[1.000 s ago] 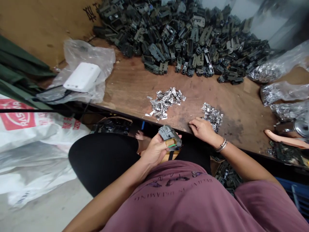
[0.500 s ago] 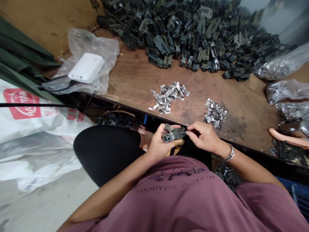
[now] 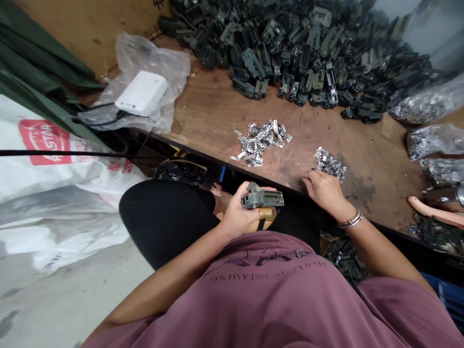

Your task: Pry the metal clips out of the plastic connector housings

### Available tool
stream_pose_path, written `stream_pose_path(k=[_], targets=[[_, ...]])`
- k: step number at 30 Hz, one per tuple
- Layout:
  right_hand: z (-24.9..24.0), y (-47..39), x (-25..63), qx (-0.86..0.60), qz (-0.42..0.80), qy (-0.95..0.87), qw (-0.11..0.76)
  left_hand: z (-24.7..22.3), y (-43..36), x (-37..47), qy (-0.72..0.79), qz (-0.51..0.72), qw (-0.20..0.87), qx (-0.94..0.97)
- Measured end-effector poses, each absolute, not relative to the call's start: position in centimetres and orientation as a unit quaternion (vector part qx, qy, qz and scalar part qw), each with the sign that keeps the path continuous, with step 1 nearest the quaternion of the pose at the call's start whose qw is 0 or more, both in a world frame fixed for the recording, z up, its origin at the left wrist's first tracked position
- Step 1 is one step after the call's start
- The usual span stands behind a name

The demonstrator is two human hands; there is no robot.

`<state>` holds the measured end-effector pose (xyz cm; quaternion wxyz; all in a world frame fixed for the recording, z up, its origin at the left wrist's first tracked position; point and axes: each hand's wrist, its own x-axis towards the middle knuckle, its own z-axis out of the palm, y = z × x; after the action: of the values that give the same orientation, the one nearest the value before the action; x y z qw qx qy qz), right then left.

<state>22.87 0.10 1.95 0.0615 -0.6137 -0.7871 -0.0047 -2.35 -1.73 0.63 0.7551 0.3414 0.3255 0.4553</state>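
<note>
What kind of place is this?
It looks like a small workshop, maybe for putting parts together. There's a big heap of dark parts on a wooden table, little shiny metal pieces in front of it, and a left hand holding another dark part.

Single head cam, looking fwd & down over lap and bench (image 3: 203, 108) edge.

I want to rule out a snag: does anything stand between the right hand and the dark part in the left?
No loose object shows between the right hand and the dark part in the left hand. Only the table's front edge crosses that gap in this view; their relative heights are unclear.
</note>
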Motion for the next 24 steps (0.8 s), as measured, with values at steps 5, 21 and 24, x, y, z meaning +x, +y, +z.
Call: stream_pose_path(k=[5,21,24], targets=[[0.7,0.1,24.2,-0.637,-0.049,-0.769,0.01,0.0,-1.7,-3.0,0.269,0.441,0.817,0.255],[3.5,-3.8,14.4,-0.448,0.176,-0.815,0.322,-1.2,-2.4,-3.7,0.287,0.437,0.826,0.21],[2.4,-3.9,13.6,-0.454,0.155,-0.817,0.321,-1.6,-2.7,-4.1,0.292,0.437,0.827,0.197]])
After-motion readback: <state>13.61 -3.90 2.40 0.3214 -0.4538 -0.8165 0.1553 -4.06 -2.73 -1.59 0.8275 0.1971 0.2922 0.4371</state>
